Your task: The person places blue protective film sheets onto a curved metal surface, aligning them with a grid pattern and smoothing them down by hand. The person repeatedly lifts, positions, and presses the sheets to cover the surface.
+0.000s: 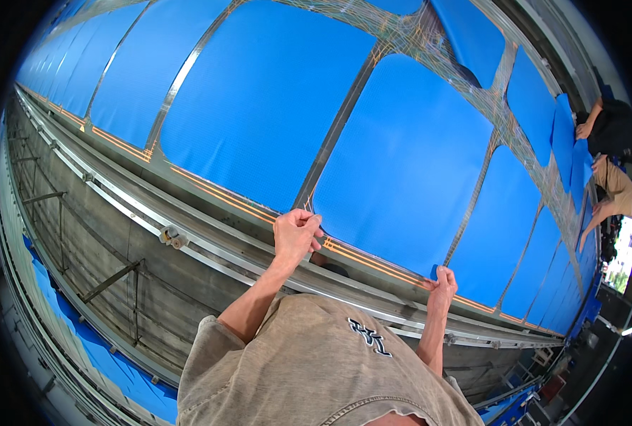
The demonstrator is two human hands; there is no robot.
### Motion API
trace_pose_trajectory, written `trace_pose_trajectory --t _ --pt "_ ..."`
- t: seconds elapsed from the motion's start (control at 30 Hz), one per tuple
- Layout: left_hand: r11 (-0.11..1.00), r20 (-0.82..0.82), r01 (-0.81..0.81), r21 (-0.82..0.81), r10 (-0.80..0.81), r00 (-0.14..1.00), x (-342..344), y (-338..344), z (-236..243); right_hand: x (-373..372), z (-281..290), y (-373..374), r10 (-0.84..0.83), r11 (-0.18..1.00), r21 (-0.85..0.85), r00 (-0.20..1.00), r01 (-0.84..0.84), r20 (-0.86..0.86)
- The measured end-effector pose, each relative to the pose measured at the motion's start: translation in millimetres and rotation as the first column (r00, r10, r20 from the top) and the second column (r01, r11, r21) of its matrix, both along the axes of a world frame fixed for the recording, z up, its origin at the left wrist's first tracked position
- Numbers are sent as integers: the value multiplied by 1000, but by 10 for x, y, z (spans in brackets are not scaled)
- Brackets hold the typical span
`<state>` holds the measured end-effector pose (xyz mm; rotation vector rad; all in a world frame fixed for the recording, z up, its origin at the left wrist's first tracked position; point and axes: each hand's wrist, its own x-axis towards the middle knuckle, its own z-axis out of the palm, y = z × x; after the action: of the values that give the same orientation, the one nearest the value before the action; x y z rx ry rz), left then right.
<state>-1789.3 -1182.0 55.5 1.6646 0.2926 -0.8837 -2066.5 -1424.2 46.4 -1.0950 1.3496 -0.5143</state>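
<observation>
A large blue textured sheet [408,149] with rounded corners lies flat on the long table in front of me. My left hand [298,236] is at its near left corner, thumb and fingers pinched together there. At the near right corner my right hand [441,287] is closed on the sheet's edge, where a small darker blue bit stands up between the fingers. Orange lines [376,264] run along the table's near edge between my hands. What exactly lies under my left fingertips is too small to make out.
More blue sheets [252,106] lie in a row left and right, parted by dark strips [337,131]. A band of tangled line marks [437,57] crosses behind them. A metal rail [138,220] runs along the table's near side. Another person's arm [591,121] reaches in at far right.
</observation>
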Motion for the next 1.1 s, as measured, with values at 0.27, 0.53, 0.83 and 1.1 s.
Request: trace_pose_trajectory --t 0.27,0.53,0.83,1.1 --pt "1000 11 1 5 -1 1000 -16 -12 5 -64 -60 -14 16 1000 -6 1000 -16 4" --pt "1000 26 3 -8 -3 1000 -28 -16 -16 -104 -96 -24 24 1000 -8 1000 -24 -6" --pt "999 34 26 19 -26 999 -19 -33 33 -78 -89 5 29 998 -48 1000 -28 13" --pt "1000 27 4 10 -5 1000 -37 -43 0 -25 -27 19 0 999 -46 1000 0 -8"
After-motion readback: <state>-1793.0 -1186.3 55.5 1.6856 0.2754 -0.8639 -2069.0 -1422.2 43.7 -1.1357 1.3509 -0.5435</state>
